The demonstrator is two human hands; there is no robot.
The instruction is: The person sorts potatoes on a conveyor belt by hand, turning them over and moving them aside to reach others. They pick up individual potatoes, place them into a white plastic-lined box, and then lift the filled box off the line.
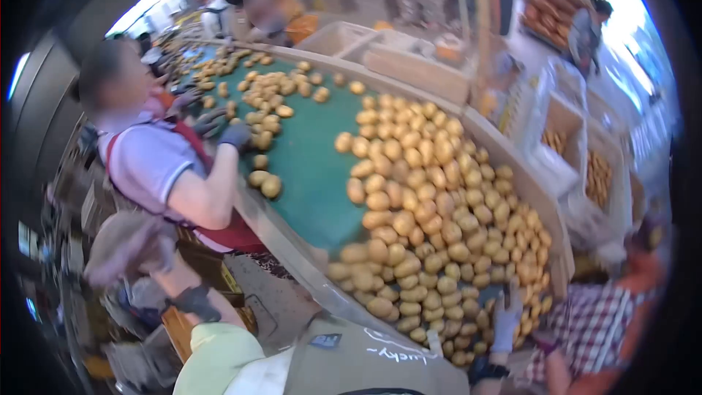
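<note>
My right hand [506, 311], in a pale grey glove, reaches over the near right part of a large pile of potatoes [424, 197]. Its fingers look stretched out and touch the potatoes; no potato shows in its grip. Away from the belt, at the lower left, is my left hand [130, 245] in a grey glove, smeared by motion. A dark band [196, 303] is around that forearm, below a pale green sleeve [218, 355]. The potatoes lie on a green conveyor belt [314, 175]. My brown apron [365, 366] is against its near side.
A co-worker in a red apron [245, 235] works at the left side, gloved hands by the potatoes. Another in a checked shirt [589, 329] stands close on the right. A raised rim [504, 139] borders the belt. Crates of potatoes [599, 168] stand beyond it.
</note>
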